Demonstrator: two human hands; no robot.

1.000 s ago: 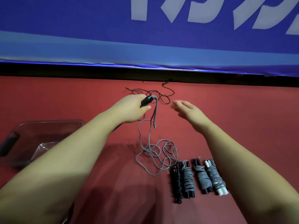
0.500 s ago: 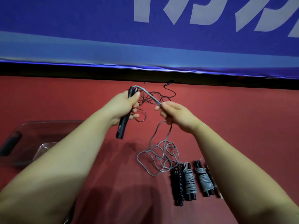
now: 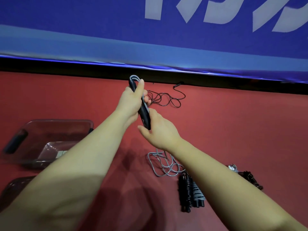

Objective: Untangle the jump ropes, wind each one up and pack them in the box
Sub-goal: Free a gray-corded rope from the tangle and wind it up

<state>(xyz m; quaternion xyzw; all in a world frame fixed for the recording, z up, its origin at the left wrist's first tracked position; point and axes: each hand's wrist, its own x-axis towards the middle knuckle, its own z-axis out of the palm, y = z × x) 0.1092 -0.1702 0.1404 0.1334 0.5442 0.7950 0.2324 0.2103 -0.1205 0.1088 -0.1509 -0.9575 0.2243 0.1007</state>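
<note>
My left hand (image 3: 131, 101) grips the black handles (image 3: 144, 116) of a grey jump rope, held upright above the red floor, with the cord looped over their top end (image 3: 134, 77). My right hand (image 3: 160, 130) holds the grey cord against the lower end of the handles. The rest of that cord lies in loose coils (image 3: 164, 165) under my right forearm. A thin black rope (image 3: 164, 98) lies tangled on the floor behind my hands. Wound rope bundles (image 3: 191, 192) lie at the lower right, partly hidden by my arm.
A clear plastic box (image 3: 50, 124) with a dark handle sits on the floor at the left, its lid (image 3: 13, 185) below it. A blue banner (image 3: 150, 39) runs along the back edge of the red floor (image 3: 241, 130).
My left hand turned the handles upright and lifted them. My right hand slid down the grey cord to the handles' lower end, laying cord along them. The view shifted right.
</note>
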